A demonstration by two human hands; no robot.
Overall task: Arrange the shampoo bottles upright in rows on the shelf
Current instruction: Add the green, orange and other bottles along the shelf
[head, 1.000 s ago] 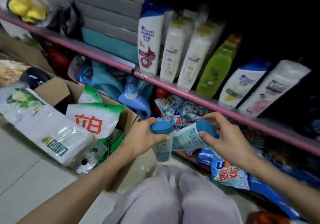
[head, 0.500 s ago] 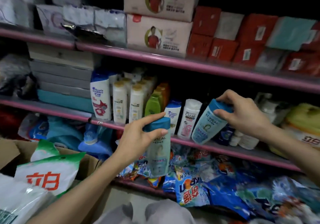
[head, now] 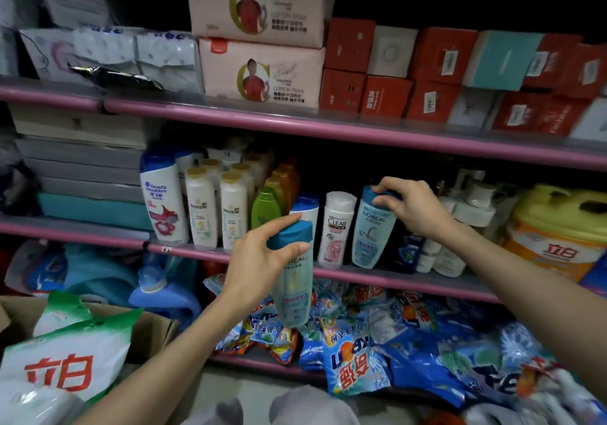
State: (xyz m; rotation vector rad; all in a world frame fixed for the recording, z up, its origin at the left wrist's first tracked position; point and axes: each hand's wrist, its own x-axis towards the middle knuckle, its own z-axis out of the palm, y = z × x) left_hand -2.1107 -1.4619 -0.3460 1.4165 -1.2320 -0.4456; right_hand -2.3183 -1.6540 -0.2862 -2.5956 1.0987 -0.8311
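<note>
My right hand (head: 412,209) grips the blue cap of a pale blue L'Oreal bottle (head: 371,234), which stands almost upright on the pink-edged middle shelf (head: 394,275) beside a white Clear bottle (head: 336,227). My left hand (head: 259,260) holds a second L'Oreal bottle (head: 292,280) by its upper part, in the air in front of the shelf edge. Left of them stand a Head & Shoulders bottle (head: 162,194), two white Pantene bottles (head: 216,209), a green bottle (head: 264,206) and orange ones behind it.
Pump bottles (head: 473,208) and an orange-yellow detergent pack (head: 555,237) fill the shelf's right side. Tissue packs (head: 259,34) and red boxes (head: 437,80) sit above. Blue detergent bags (head: 354,355) crowd the lower shelf. A cardboard box (head: 154,323) with green-white bags stands at lower left.
My right hand has brought its bottle from tilted to nearly upright on the shelf beside the Clear bottle. My left hand's bottle has stayed raised in front of the shelf.
</note>
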